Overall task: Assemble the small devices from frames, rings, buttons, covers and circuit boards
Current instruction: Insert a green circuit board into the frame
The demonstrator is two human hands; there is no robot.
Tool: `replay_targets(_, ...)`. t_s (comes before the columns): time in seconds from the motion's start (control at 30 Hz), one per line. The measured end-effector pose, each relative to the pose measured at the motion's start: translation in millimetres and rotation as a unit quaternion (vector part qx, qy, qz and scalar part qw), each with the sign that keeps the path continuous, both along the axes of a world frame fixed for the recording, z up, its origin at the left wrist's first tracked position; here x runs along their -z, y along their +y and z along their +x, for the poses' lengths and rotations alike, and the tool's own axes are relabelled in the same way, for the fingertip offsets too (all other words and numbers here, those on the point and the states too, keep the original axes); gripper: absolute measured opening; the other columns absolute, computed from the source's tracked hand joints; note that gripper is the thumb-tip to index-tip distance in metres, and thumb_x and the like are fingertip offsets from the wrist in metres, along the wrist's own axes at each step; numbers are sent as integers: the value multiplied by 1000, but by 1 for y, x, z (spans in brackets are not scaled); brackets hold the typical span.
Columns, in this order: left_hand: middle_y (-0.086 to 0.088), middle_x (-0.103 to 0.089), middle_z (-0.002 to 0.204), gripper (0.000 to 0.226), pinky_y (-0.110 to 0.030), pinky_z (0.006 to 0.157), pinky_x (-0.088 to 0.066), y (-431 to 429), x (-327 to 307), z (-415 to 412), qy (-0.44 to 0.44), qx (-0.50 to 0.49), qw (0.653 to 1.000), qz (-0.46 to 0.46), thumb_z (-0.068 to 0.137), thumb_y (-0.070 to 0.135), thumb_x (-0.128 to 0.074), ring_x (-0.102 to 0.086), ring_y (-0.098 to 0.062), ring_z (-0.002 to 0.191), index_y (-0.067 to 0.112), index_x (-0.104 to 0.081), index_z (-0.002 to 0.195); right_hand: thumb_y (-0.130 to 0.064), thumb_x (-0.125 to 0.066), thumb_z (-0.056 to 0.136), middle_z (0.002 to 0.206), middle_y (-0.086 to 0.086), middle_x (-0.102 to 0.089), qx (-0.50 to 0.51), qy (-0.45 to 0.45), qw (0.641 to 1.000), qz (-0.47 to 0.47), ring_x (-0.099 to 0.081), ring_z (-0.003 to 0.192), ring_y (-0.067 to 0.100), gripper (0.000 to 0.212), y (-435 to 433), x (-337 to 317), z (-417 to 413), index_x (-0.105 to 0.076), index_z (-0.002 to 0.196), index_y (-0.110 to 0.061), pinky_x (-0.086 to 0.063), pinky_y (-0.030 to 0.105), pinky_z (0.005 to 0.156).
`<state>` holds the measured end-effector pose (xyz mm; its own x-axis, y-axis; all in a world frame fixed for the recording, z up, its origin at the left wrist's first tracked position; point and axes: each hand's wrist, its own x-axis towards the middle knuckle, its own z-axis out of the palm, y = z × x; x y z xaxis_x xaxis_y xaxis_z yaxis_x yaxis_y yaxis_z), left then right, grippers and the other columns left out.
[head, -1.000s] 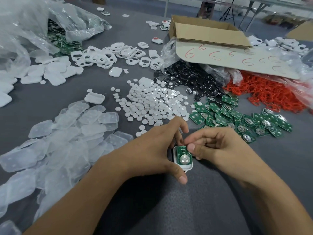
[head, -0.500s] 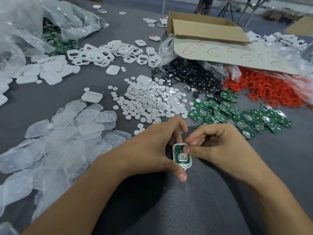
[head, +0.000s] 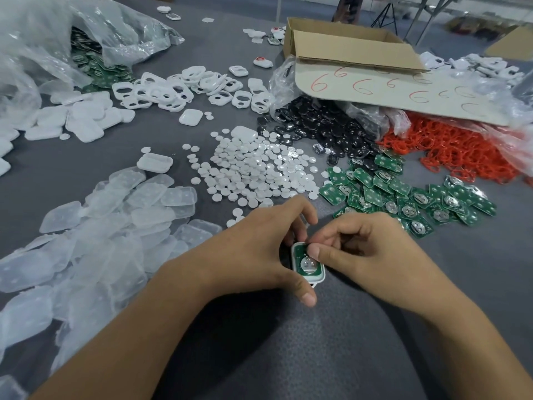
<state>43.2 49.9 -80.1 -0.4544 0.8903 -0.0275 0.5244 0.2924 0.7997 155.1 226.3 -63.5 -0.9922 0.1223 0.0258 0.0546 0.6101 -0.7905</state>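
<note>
In the head view, the half-built device sits on the grey table (head: 288,356) directly in front of the person, between both hands. The left hand (head: 253,252) grips the white frame (head: 320,275), with its thumb hooked round the near end and its fingers curled over the far end, apparently so the shell cannot slide while it is loaded. The right hand (head: 372,255) has its fingers curled in. Its thumb and forefinger pinch the far edge of the green circuit board (head: 300,256) and bear down on it, probably to seat it flat. The board lies inside the frame with its round metal battery clip facing up.

The stock is fanned out in sorted heaps within arm's reach, seemingly so each part can be picked without searching:
- spare boards (head: 403,194) just beyond the right hand
- white buttons (head: 253,171) straight ahead
- clear covers (head: 101,232) to the left
- empty frames (head: 184,88) further back
- red rings (head: 461,151) far right, beside a cardboard box (head: 346,44)

Closing the device with a cover seems the step still to come.
</note>
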Motion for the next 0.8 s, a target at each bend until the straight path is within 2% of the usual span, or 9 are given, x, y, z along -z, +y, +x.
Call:
replay_targets(0.17, 18, -59, 106, 83, -23, 84, -51, 0, -1, 1, 3, -1, 1000, -7, 52, 50, -99, -57, 0, 101, 47, -43, 113, -35, -88, 73, 78, -9, -65, -17, 1, 999, 36, -64, 75, 13, 15, -1, -5, 4, -78, 83, -34, -52, 22, 64)
replay_targets(0.3, 17, -59, 106, 83, -26, 86, -52, 0, -2, 1, 1, 1, 1000, -9, 53, 48, -99, -58, -1, 101, 45, -44, 115, -37, -87, 73, 78, -10, -64, -22, 10, 998, 61, -63, 77, 13, 15, -1, -3, 4, -76, 83, -34, -48, 18, 63)
replay_targets(0.43, 21, -55, 113, 83, -21, 89, -48, -1, -5, 1, 2, -2, 1000, 2, 52, 45, -100, -53, 1, 109, 43, -50, 118, -41, -85, 75, 82, -9, -67, -30, 30, 997, 71, -63, 76, 16, 16, 0, -5, 6, -76, 87, -36, -48, 21, 62)
replay_targets(0.53, 21, -55, 114, 80, -13, 86, -45, -7, -20, 0, -1, -22, 998, 51, 53, 44, -99, -52, 1, 109, 39, -56, 120, -50, -82, 78, 88, -9, -70, 6, 79, 995, 62, -65, 73, 17, 20, 1, -11, 8, -76, 91, -36, -49, 24, 61)
replay_targets(0.6, 19, -60, 108, 68, -10, 76, -44, -13, -37, -4, -4, -47, 993, 107, 63, 44, -95, -57, -1, 101, 35, -60, 119, -49, -78, 81, 87, -8, -71, 39, 104, 992, 67, -65, 70, 15, 16, -3, -14, 5, -76, 90, -37, -49, 26, 60)
replay_targets(0.7, 14, -65, 96, 35, -9, 66, -41, -24, -70, -18, 28, -116, 977, 178, 83, 36, -83, -59, -2, 85, 27, -65, 112, -34, -76, 78, 74, -5, -68, 58, 140, 988, 40, -60, 62, 12, 7, -24, -19, -12, -75, 84, -34, -46, 22, 58)
replay_targets(0.8, 11, -67, 86, 13, -9, 62, -41, -44, -99, -45, 71, -190, 966, 162, 91, 26, -75, -61, -2, 75, 25, -68, 101, -30, -75, 79, 75, -7, -71, 32, 157, 986, 45, -61, 62, 13, 8, -65, -39, -46, -76, 83, -36, -46, 18, 56)
